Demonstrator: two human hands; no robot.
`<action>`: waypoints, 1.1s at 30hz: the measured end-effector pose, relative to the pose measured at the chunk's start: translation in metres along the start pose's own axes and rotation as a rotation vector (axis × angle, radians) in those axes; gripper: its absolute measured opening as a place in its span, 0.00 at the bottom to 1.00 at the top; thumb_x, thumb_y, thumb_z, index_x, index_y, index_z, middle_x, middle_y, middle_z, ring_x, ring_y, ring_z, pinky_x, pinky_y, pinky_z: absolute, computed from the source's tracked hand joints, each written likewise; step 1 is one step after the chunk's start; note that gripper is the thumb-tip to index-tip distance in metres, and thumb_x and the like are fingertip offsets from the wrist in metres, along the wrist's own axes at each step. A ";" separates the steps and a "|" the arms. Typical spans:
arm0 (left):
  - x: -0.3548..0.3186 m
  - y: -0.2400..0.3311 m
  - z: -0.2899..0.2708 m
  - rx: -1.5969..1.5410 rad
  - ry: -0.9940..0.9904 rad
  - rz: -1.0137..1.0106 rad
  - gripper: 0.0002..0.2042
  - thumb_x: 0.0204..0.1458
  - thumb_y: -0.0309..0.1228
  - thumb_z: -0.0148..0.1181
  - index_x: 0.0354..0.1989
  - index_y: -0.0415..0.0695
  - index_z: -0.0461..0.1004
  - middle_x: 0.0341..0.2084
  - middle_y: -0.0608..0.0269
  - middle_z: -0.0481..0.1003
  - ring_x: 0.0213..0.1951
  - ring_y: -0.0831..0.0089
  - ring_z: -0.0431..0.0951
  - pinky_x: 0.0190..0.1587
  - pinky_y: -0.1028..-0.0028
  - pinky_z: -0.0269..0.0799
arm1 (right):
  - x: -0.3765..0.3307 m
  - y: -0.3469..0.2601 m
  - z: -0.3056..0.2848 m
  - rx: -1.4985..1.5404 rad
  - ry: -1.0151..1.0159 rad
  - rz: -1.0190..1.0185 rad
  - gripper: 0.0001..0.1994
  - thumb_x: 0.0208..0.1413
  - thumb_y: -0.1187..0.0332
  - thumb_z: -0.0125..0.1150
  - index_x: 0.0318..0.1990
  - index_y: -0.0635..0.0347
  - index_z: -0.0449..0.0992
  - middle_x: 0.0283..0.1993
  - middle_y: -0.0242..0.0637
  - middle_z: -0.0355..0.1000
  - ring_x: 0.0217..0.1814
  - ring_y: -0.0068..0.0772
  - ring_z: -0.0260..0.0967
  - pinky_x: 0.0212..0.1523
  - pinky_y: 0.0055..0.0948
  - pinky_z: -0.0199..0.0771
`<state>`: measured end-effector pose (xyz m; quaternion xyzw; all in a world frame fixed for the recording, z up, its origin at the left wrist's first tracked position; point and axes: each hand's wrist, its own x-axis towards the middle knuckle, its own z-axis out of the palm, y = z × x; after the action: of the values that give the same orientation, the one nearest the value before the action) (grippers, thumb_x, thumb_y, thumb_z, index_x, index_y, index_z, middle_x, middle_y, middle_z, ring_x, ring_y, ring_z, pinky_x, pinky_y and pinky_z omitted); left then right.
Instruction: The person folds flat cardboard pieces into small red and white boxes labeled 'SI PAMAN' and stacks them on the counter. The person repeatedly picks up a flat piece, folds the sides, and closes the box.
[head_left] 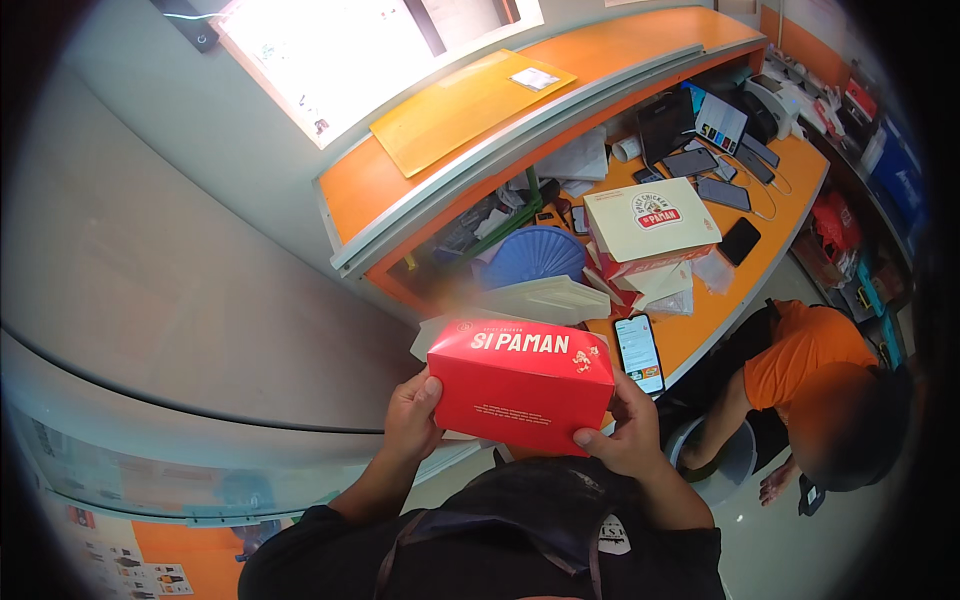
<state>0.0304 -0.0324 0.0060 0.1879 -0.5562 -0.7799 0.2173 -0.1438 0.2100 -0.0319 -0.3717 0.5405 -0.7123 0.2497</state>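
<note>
A red cardboard food box (pixel 520 395) with white print is held up in front of my body, its pale flap showing along the far side. My left hand (pixel 413 410) grips its left end, thumb on the red face. My right hand (pixel 628 430) holds the right end, thumb pressed near the lower corner. Just beyond the box lies a lit smartphone (pixel 638 352) on the orange desk (pixel 690 320). Behind it is a stack of boxes (pixel 655 222), cream on top with red sides. The inside of the held box is hidden from view.
A blue ribbed plastic basket (pixel 535 258) stands left of the stack. Several phones (pixel 722 192) and cables lie farther back. An orange raised counter (pixel 560 75) runs behind. At right, a person in an orange shirt (pixel 815 365) bends over a bucket (pixel 735 465) on the floor.
</note>
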 end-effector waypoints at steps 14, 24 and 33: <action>-0.005 -0.010 -0.009 0.202 -0.016 0.178 0.31 0.66 0.51 0.62 0.61 0.30 0.76 0.50 0.56 0.82 0.51 0.74 0.79 0.53 0.74 0.74 | 0.001 0.005 -0.001 -0.215 0.128 -0.065 0.44 0.59 0.50 0.73 0.72 0.74 0.62 0.55 0.48 0.72 0.51 0.33 0.76 0.50 0.29 0.78; -0.002 -0.016 -0.011 0.036 -0.016 0.154 0.37 0.58 0.52 0.71 0.64 0.32 0.72 0.54 0.54 0.80 0.54 0.70 0.80 0.58 0.69 0.74 | 0.001 0.005 0.009 -0.248 0.206 -0.068 0.37 0.64 0.55 0.67 0.73 0.70 0.64 0.55 0.48 0.75 0.54 0.37 0.74 0.53 0.32 0.75; 0.005 -0.005 -0.013 0.035 -0.088 0.154 0.36 0.60 0.46 0.72 0.66 0.29 0.69 0.60 0.50 0.76 0.60 0.67 0.76 0.63 0.66 0.72 | 0.002 0.008 -0.003 -0.344 0.060 -0.140 0.38 0.61 0.60 0.72 0.72 0.73 0.64 0.63 0.53 0.72 0.62 0.41 0.72 0.63 0.37 0.71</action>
<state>0.0325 -0.0438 -0.0027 0.1139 -0.5917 -0.7584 0.2486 -0.1474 0.2080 -0.0395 -0.4242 0.6344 -0.6356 0.1162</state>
